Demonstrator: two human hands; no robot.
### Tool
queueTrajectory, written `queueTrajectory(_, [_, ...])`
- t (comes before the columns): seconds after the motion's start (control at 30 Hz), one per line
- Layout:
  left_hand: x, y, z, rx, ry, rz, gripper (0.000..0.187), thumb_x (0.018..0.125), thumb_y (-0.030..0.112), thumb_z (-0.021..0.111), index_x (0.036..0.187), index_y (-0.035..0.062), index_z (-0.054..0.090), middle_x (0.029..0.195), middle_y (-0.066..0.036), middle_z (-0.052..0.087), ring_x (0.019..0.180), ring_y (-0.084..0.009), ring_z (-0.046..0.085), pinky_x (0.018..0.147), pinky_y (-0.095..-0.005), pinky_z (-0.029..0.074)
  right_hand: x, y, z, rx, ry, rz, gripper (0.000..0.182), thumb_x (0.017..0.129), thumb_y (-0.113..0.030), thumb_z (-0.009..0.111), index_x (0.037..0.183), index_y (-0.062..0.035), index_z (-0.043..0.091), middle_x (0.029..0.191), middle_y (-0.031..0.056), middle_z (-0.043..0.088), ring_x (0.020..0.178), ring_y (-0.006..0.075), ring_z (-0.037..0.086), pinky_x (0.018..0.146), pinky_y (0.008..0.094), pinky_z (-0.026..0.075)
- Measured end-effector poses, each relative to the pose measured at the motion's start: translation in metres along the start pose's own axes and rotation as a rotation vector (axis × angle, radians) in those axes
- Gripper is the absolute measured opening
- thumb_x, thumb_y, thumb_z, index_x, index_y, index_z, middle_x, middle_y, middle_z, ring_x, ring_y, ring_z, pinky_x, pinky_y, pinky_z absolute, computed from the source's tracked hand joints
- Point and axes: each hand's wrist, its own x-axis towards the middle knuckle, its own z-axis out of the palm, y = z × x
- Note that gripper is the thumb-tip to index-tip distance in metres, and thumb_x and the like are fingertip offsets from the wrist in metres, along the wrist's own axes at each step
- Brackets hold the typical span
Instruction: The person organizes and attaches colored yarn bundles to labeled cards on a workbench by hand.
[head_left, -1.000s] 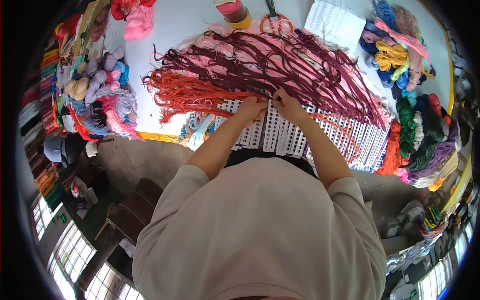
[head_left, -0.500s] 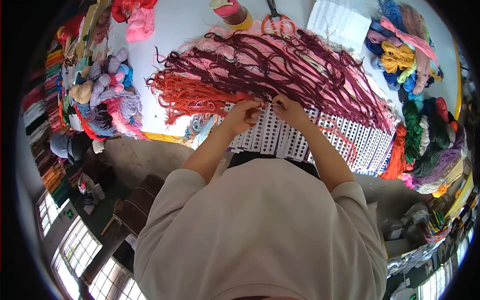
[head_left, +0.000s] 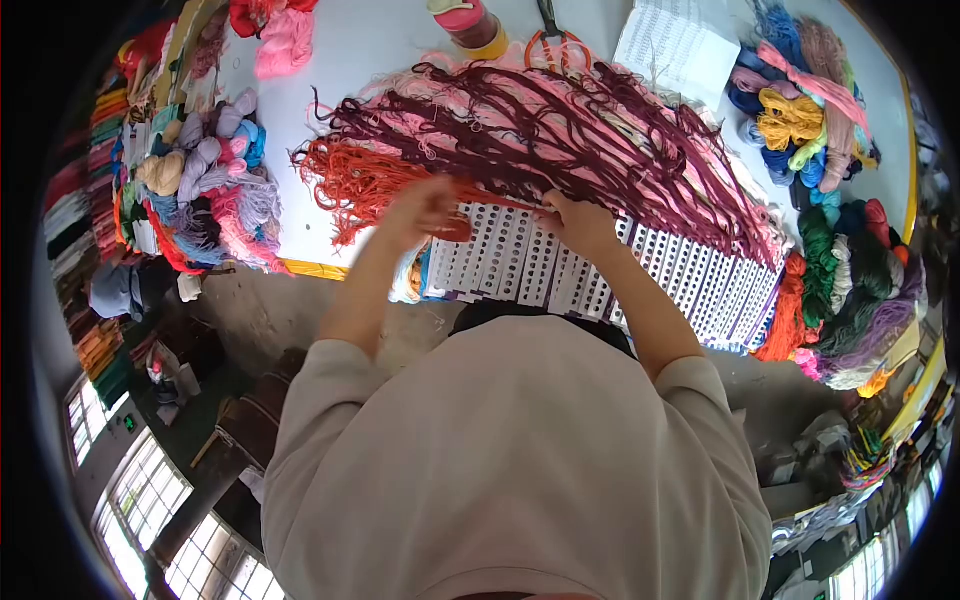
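A row of white perforated cards point(head_left: 560, 265) lies along the near edge of the white table point(head_left: 370, 50). Maroon and pink yarn strands point(head_left: 560, 130) fan out over them, with orange-red strands point(head_left: 365, 180) at the left end. My left hand point(head_left: 420, 205), blurred, is at the orange-red strands and draws an orange-red length sideways across the cards. My right hand point(head_left: 575, 220) presses on the top edge of the cards where the maroon strands meet them, pinching the strand end.
Heaps of coloured yarn skeins lie at the table's left point(head_left: 200, 190) and right point(head_left: 850, 260) ends. Orange-handled scissors point(head_left: 555, 40), a tape roll point(head_left: 465, 22) and a printed sheet point(head_left: 675, 45) lie at the far side. Stacked yarn lines a shelf at far left.
My left hand has pulled away from my right hand toward the left, dragging an orange-red strand with it. My right hand has stayed at the cards' top edge.
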Motion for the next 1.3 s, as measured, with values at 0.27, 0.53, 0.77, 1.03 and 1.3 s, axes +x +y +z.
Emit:
queueTrajectory(0.27, [-0.064,0.053,-0.092,0.079,0.654,0.646,0.023,0.097,0.029,0.048,0.094,0.0064,0.053,0.066,-0.001,0.056,0.044,-0.0047,0.032,0.037,-0.0202,0.022,-0.001,0.002,0.012,-0.016,0.003,0.036,0.035,0.087,-0.037,0.059,0.117,-0.0208,0.049,0.08,0.0137,0.067,0.08,0.0349,0.065,0.069,0.0461,0.049])
queueTrajectory(0.53, [-0.109,0.014,0.042,-0.39,-0.478,0.549,0.041,0.099,0.03,0.043,0.121,-0.0037,0.054,0.128,-0.015,0.055,0.118,-0.023,0.052,0.098,-0.0388,0.043,-0.05,-0.087,-0.019,0.536,0.358,-0.077,0.028,0.086,-0.015,0.064,0.111,-0.0086,0.054,0.077,0.005,0.062,0.068,0.017,0.059,0.064,0.0289,0.048])
queueTrajectory(0.77, [-0.161,0.003,0.074,-0.263,-0.736,0.594,0.052,0.102,0.035,0.03,0.137,-0.0022,0.04,0.135,-0.015,0.048,0.126,-0.0226,0.045,0.106,-0.0393,0.034,-0.122,-0.187,-0.071,1.281,0.368,-0.151,0.014,0.087,-0.007,0.062,0.101,-0.0044,0.061,0.081,-0.0024,0.06,0.069,0.0056,0.051,0.064,0.02,0.042])
queueTrajectory(1.03, [-0.2,-0.01,0.088,-0.137,-0.655,0.637,0.044,0.101,0.028,0.038,0.13,-0.0038,0.048,0.12,-0.009,0.055,0.11,-0.0147,0.053,0.097,-0.032,0.042,-0.145,-0.2,-0.057,1.207,0.452,-0.231,0.009,0.088,-0.01,0.062,0.097,-0.0061,0.064,0.08,-0.0038,0.06,0.065,0.0032,0.046,0.058,0.0198,0.037])
queueTrajectory(1.3, [-0.191,-0.02,0.076,-0.225,-0.795,0.655,0.049,0.102,0.035,0.036,0.128,-0.0033,0.05,0.116,-0.01,0.059,0.103,-0.0157,0.057,0.092,-0.0335,0.046,-0.162,-0.197,-0.051,1.637,0.366,-0.2,0.005,0.092,-0.012,0.056,0.093,-0.0076,0.058,0.083,-0.0002,0.063,0.057,0.0037,0.045,0.055,0.0206,0.04])
